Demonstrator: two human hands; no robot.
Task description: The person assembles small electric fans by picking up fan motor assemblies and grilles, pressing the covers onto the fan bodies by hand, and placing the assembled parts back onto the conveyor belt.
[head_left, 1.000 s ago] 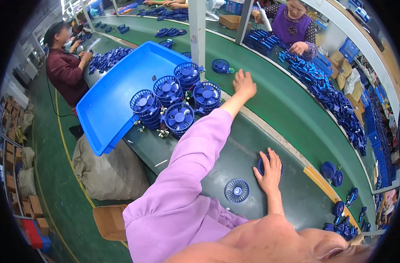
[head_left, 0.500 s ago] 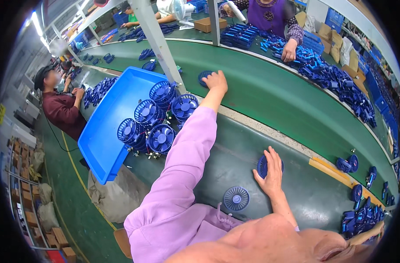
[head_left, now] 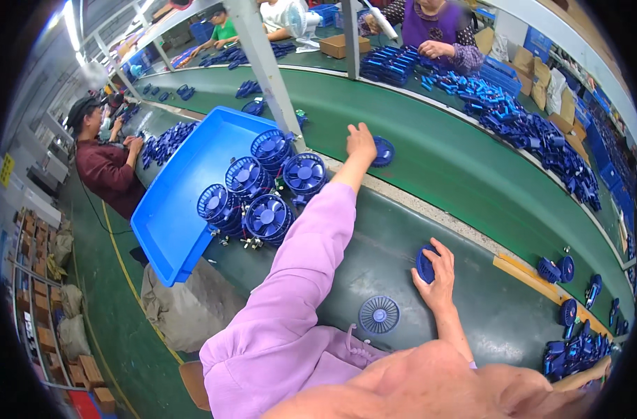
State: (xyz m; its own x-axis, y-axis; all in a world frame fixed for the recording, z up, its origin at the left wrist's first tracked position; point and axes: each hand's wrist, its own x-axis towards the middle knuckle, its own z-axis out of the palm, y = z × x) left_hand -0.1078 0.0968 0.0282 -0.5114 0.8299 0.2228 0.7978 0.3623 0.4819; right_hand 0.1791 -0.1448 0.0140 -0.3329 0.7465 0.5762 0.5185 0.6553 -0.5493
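Observation:
My left hand (head_left: 361,143) reaches over the green conveyor belt, fingers loosely apart and holding nothing. Just to its right, a round dark-blue fan part (head_left: 382,151) lies on the belt. Above the dark table, my right hand (head_left: 439,278) has its fingers around a blue round fan guard (head_left: 424,264), partly hidden by the hand and tilted. Flat on the table, a second slotted fan guard (head_left: 380,315) lies between my arms. Left of my sleeve stand several stacks of blue fan housings with blades (head_left: 269,216), their small wired parts showing below.
A blue tray (head_left: 172,248) sits at the table's left, beside a metal post (head_left: 266,66). Yellow strips (head_left: 535,279) edge the belt at right, near blue handheld fan parts (head_left: 573,353). Co-workers sit across the belt and at left, by piles of blue parts (head_left: 521,115).
The round part on the belt has moved right, out from under my left hand, which has come off it. My right hand has tilted its guard up. The view has shifted slightly.

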